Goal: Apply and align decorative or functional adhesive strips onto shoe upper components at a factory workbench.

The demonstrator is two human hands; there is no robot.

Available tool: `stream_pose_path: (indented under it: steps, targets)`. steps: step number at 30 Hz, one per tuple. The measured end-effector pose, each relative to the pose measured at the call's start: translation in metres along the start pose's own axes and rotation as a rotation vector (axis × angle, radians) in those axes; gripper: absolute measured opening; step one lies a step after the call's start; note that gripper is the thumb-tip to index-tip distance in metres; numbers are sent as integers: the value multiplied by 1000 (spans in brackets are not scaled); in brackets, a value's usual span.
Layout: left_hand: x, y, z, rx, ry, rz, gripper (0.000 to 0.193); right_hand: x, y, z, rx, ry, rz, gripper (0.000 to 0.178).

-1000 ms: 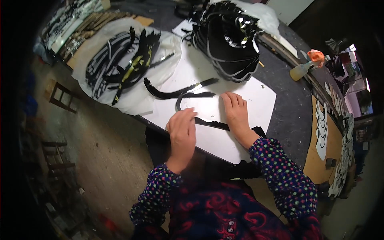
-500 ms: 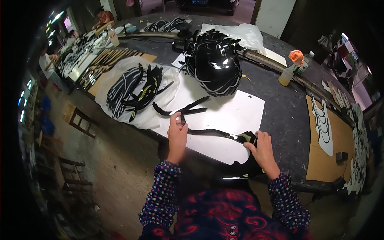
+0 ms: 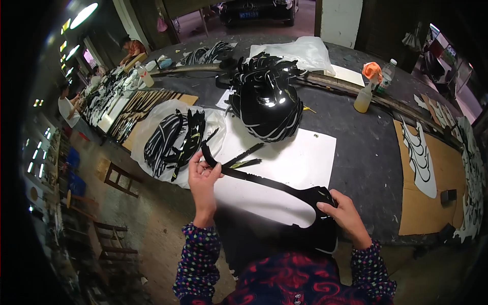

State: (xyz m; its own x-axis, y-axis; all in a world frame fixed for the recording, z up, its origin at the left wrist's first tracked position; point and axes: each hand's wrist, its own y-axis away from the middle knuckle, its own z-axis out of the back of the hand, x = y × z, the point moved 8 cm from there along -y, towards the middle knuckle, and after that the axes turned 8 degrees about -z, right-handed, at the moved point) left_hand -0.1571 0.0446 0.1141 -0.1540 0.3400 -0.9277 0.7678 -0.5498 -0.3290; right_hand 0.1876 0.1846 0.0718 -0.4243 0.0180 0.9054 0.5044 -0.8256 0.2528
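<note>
My left hand (image 3: 202, 179) pinches the narrow end of a long black curved strap piece (image 3: 264, 184), lifted just above a white sheet (image 3: 300, 157) on the dark worktable (image 3: 366, 152). My right hand (image 3: 341, 214) grips the wider looped end of the same piece at the table's near edge. The strap stretches between both hands, slanting from upper left to lower right. Two short black strips (image 3: 245, 157) lie on the sheet just beyond it.
A tall heap of glossy black cut pieces (image 3: 267, 104) sits behind the sheet. Black and white strips (image 3: 173, 142) lie on clear plastic at the left. A glue bottle with orange cap (image 3: 367, 89) and brown cardboard (image 3: 432, 173) are at the right. Other people work far left.
Both hands have lifted the black strap off the sheet and pulled it out straight; my left hand rose toward the plastic bag, and my right hand slid to the looped end.
</note>
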Motion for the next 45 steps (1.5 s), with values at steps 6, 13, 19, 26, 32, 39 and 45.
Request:
stream_pose_path:
  steps: [6, 13, 19, 26, 32, 39, 45]
  targets:
    - [-65, -84, -41, 100, -15, -46, 52, 39, -25, -20, 316, -529, -171, 25]
    - [-139, -261, -103, 199, -276, -309, 57, 146, -117, -69, 365, -871, 118, 24]
    - [-101, -315, -182, 293, -666, -558, 61, 116, -227, -55, -214, -437, 104, 32]
    - [-15, -76, -174, 771, -680, -737, 41, 24, -150, 93, -589, 141, 235, 33]
    - [28, -1, -64, 663, -947, -579, 36, -161, -67, 358, -1076, 816, -401, 63]
    - [63, 12, -44, 646, -1133, -743, 41, -190, 22, 348, -920, 1221, 54, 35]
    - [67, 12, -49, 721, -1275, -794, 32, -162, 39, 371, -1012, 968, -116, 32]
